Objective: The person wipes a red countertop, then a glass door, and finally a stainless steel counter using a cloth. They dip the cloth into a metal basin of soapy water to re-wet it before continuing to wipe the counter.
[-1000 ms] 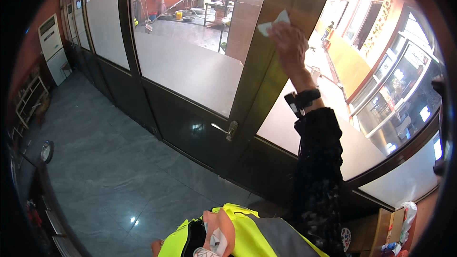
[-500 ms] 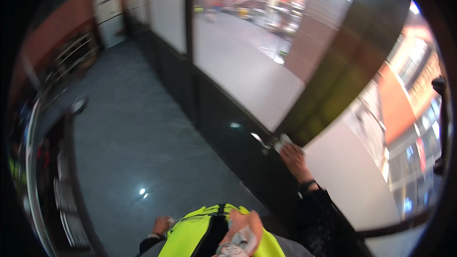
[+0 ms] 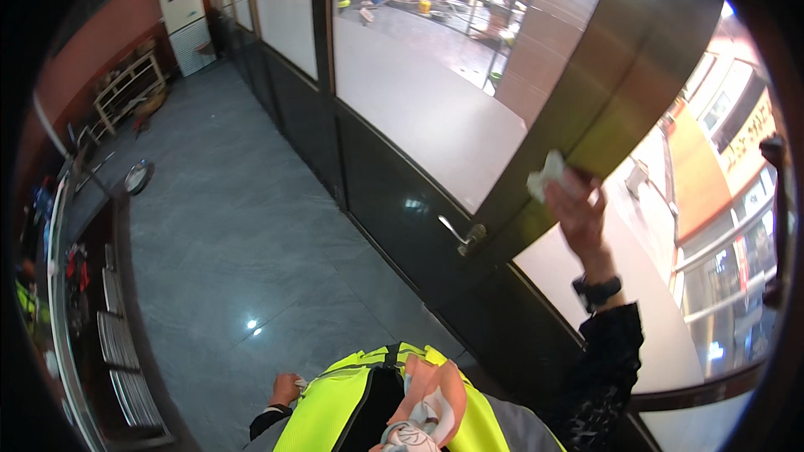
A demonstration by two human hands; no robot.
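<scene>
On the far left, a tall white floor-standing air conditioner (image 3: 182,8) stands by the red wall (image 3: 92,12), at the end of the gray tile floor (image 3: 226,243).

Next comes the left hand (image 3: 286,388). It is low down, just beside the yellow vest (image 3: 331,393), and well apart from the door. Its fingers look curled, and a bit of something pale shows at its edge. I cannot tell if the hand is holding that or not.

Further right is the silver door lever (image 3: 456,230) on the dark lower door panel (image 3: 385,188). No hand touches it. The lever is down and to the left of the right hand (image 3: 579,208), a little way off.

Then comes the crumpled white cloth (image 3: 548,174). The right hand grips it at the fingertips, so the cloth sits up and to the left of the palm. It is all bunched up, so it has no clear long side. It is in front of the wide, shiny brown door post (image 3: 615,75). The post's long way goes from low left, near the lever, to high right. I cannot tell if the cloth presses on it.

The right hand is much nearer to the post and the lever than the left hand is.
</scene>
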